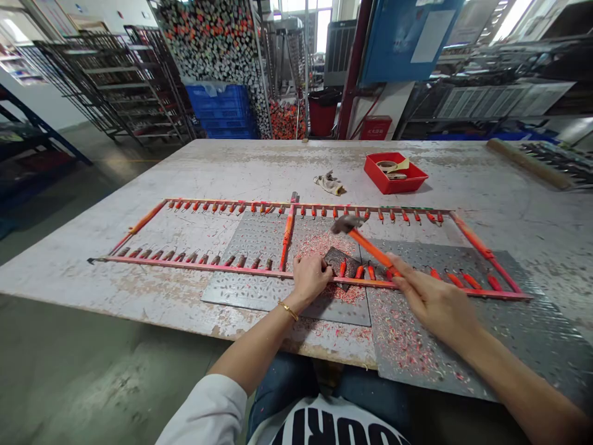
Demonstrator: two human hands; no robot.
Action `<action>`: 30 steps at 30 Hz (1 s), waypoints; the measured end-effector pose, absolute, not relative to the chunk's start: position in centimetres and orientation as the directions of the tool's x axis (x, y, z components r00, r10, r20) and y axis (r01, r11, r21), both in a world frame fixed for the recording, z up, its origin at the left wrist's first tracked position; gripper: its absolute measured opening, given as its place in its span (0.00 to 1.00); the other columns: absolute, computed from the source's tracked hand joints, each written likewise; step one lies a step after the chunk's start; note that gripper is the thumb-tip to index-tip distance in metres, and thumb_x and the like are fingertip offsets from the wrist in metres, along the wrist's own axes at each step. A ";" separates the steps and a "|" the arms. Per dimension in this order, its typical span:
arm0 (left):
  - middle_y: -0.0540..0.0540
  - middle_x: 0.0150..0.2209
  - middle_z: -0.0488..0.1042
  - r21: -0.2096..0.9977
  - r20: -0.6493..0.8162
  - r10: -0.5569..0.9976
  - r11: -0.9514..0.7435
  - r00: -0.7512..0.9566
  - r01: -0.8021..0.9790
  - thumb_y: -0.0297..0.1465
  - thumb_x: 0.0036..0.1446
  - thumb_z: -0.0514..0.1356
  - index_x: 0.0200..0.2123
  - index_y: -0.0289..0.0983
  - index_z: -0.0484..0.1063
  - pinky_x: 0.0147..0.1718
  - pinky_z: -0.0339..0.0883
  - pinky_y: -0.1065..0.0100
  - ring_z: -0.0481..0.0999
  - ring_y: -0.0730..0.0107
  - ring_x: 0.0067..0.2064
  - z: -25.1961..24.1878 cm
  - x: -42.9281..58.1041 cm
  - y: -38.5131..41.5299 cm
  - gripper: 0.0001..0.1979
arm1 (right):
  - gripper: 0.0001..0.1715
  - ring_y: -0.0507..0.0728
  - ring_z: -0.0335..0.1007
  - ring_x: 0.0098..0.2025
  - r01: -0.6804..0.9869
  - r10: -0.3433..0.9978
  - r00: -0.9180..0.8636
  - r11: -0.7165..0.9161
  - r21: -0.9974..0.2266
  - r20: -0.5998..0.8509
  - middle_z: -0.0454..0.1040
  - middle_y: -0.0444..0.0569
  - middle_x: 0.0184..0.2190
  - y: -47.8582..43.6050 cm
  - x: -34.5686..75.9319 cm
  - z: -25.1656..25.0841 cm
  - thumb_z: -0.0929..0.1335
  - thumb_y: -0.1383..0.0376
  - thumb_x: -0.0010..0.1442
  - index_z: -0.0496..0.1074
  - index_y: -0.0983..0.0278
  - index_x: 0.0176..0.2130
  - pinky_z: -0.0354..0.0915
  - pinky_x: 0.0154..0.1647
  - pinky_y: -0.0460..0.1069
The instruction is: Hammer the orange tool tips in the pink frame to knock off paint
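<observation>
At the lower right of the frame, the right grip (433, 303) has its fingers closed around the near end of a small hammer with a bright orange handle (368, 247). The hammer's long axis runs diagonally up and left from that grip, so its dark metal head (345, 224) sits just below the far bar of a long rectangular pink-and-orange wooden frame (194, 261). The right grip is clearly the nearer one to the hammer, while the left grip (312, 278), a gold bangle (290, 311) at its wrist, presses down on the frame's near bar at lower centre, its fingers bunched. Whether they wrap under the bar cannot be told. Just right of the left grip, a dark square metal plate (340, 262) lies under the hammer's line, beside short orange-tipped stubs (356, 272) along the bar. Perforated grey metal sheets (245, 238) and scattered pink shavings (319, 244) cover the pale, paint-worn table (231, 167). Toward the upper right, a red plastic tray (391, 154) stands beyond a crumpled cloth (328, 183).
</observation>
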State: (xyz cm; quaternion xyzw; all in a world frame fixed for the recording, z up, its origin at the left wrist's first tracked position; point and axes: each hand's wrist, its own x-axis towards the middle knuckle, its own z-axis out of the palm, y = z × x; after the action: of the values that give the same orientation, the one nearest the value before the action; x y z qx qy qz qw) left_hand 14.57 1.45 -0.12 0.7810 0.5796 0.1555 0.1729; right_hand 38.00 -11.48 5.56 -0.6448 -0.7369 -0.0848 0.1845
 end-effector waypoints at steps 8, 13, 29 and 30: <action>0.49 0.31 0.79 0.445 0.071 0.953 -0.295 0.295 0.846 0.35 0.61 0.62 0.28 0.40 0.72 0.55 0.56 0.57 0.76 0.62 0.40 -0.2 14.4 1.3 0.09 | 0.27 0.56 0.81 0.33 0.982 0.947 -0.166 0.185 -0.045 0.275 0.84 0.45 0.41 -12.1 38.3 4.1 0.59 0.60 0.74 0.64 0.50 0.69 0.69 0.27 0.49; 0.49 0.35 0.80 0.437 0.112 0.953 -0.302 0.282 0.847 0.37 0.61 0.63 0.29 0.40 0.71 0.54 0.55 0.57 0.75 0.61 0.44 -0.3 14.1 1.2 0.10 | 0.30 0.53 0.79 0.30 0.971 0.890 -0.090 0.177 -0.157 0.447 0.84 0.46 0.40 -12.5 37.7 6.4 0.59 0.60 0.75 0.57 0.54 0.72 0.68 0.30 0.47; 0.48 0.35 0.79 0.430 0.193 0.910 -0.414 0.367 0.802 0.36 0.66 0.61 0.30 0.39 0.75 0.55 0.56 0.54 0.75 0.61 0.44 -1.3 13.2 1.2 0.12 | 0.29 0.51 0.72 0.24 0.975 0.834 -0.130 0.207 -0.085 0.537 0.80 0.43 0.29 -12.8 37.4 6.1 0.61 0.61 0.74 0.62 0.58 0.71 0.62 0.26 0.47; 0.47 0.35 0.79 0.422 0.195 0.908 -0.420 0.372 0.804 0.36 0.67 0.61 0.30 0.39 0.75 0.54 0.56 0.54 0.74 0.61 0.44 -1.2 13.2 1.1 0.12 | 0.28 0.51 0.71 0.22 0.978 0.851 -0.147 0.202 -0.056 0.504 0.80 0.43 0.28 -12.8 37.1 5.2 0.60 0.61 0.74 0.63 0.57 0.70 0.60 0.24 0.47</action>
State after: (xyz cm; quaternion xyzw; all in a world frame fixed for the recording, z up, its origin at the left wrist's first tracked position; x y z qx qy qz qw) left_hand 13.17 1.13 -1.25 0.8181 0.5229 0.2015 0.1290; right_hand 37.15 -12.80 5.24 -0.6151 -0.7434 -0.1441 0.2196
